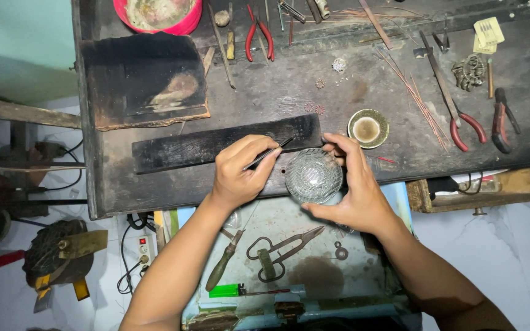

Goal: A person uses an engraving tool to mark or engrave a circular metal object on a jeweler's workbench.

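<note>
Head view, looking down on a dark workbench [363, 86]. Right hand [354, 190] curls around a round filigree wire disc [313, 176], fingers closed on its rim. Left hand [240, 171], just beside it, pinches thin black tweezers [269, 153] whose tip points toward the disc's upper edge.
</note>
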